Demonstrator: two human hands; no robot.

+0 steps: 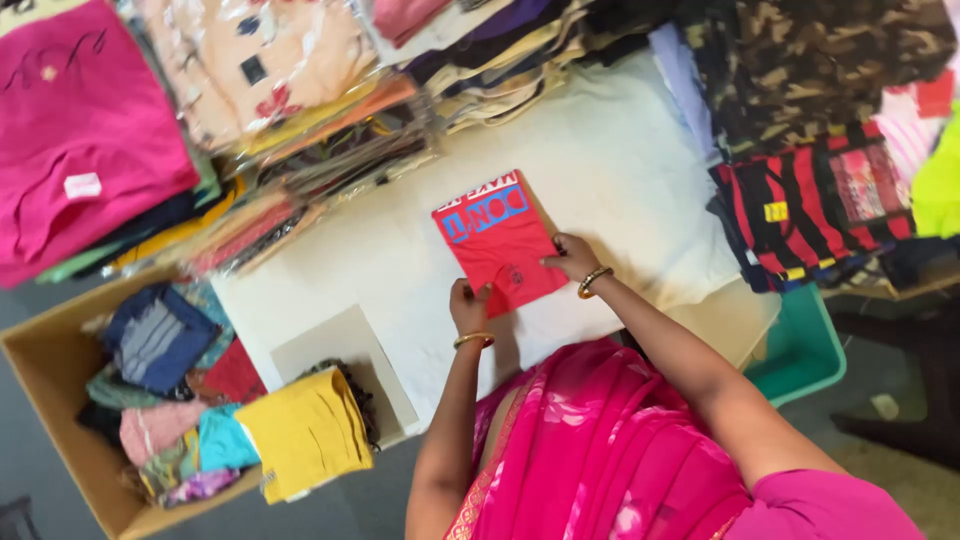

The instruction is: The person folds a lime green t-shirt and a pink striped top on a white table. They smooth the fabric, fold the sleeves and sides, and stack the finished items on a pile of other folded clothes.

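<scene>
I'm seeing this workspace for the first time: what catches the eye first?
The folded red garment with blue lettering, mid-table on the white cloth, pressed by the left hand and right hand. At left, a cardboard box of mixed clothes; behind, stacks of bagged garments.

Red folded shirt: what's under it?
The red folded shirt lies flat on a white cloth covering the table; a sliver of brown board shows at its upper right edge. Both hands, left hand and right hand, press its near edge. Anything else beneath is covered.
</scene>
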